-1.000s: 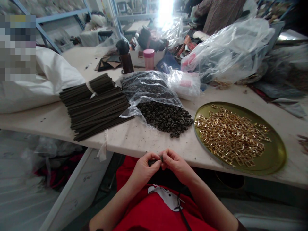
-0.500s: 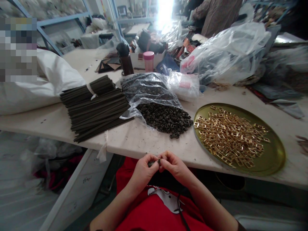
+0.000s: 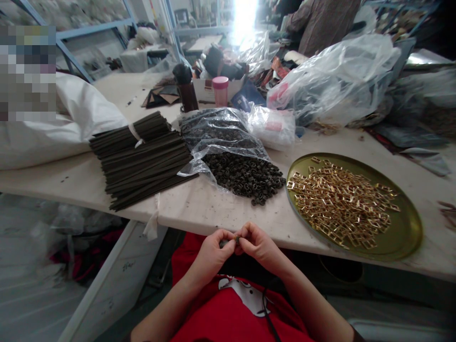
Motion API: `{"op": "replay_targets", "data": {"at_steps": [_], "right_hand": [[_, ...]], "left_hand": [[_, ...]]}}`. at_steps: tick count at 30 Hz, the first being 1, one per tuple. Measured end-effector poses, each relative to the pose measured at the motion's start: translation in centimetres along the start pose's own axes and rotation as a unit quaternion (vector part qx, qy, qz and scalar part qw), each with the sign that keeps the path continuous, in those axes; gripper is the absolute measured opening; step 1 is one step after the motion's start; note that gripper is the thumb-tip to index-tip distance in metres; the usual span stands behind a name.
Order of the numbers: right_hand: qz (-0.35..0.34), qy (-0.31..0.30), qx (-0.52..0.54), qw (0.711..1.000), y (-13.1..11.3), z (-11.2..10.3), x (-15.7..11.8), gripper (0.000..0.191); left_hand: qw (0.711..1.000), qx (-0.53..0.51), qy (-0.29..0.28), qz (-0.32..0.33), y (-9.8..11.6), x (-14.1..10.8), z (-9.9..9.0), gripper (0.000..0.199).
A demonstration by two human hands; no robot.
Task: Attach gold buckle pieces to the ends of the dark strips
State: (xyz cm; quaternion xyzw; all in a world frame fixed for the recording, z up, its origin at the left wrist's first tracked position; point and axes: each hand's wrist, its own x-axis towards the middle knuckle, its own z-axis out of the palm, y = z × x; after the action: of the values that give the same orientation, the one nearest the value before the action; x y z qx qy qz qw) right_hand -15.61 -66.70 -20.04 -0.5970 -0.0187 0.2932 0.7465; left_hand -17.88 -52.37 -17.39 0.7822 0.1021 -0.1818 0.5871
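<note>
Just off the table's front edge, my left hand (image 3: pixel 216 247) and my right hand (image 3: pixel 252 241) meet fingertip to fingertip. Both pinch a small dark loop (image 3: pixel 237 241), with a glint of gold beside it; its exact shape is mostly hidden by the fingers. Another dark bit (image 3: pixel 223 243) shows inside the curled fingers of my left hand. Beyond the hands lies a pile of dark loops (image 3: pixel 249 175), spilling out of a clear plastic bag (image 3: pixel 228 133). On the right, a round gold-coloured tray (image 3: pixel 406 232) bears many gold metal buckles (image 3: pixel 342 204).
A bundle of long dark strips (image 3: pixel 142 161) lies on the white table (image 3: pixel 192 213) at left, by a large white sack (image 3: pixel 81 114). Behind stand a dark bottle (image 3: pixel 185 90), a pink-lidded jar (image 3: pixel 220 92) and plastic bags (image 3: pixel 335 80). Another person (image 3: pixel 324 23) is at the back.
My right fingers have shifted slightly upward around the small piece, and a gold glint now shows between the fingertips. My left hand has hardly moved.
</note>
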Motion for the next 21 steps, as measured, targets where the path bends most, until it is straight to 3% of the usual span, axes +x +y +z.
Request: {"op": "replay_targets", "data": {"at_steps": [9,14,21], "right_hand": [[-0.008,-0.017,-0.057,0.998,0.06,-0.08,0.14,0.012],[-0.041,0.004,-0.145,0.989,-0.23,-0.01,-0.20,0.006],[-0.035,-0.015,-0.151,0.988,-0.22,-0.09,-0.35,0.007]], "left_hand": [[0.999,0.016,0.010,0.037,-0.53,-0.19,0.01,0.017],[0.998,0.027,0.029,0.058,-0.66,-0.49,0.31,0.015],[0.997,0.041,0.029,0.066,-0.46,-0.72,0.51,0.016]]}}
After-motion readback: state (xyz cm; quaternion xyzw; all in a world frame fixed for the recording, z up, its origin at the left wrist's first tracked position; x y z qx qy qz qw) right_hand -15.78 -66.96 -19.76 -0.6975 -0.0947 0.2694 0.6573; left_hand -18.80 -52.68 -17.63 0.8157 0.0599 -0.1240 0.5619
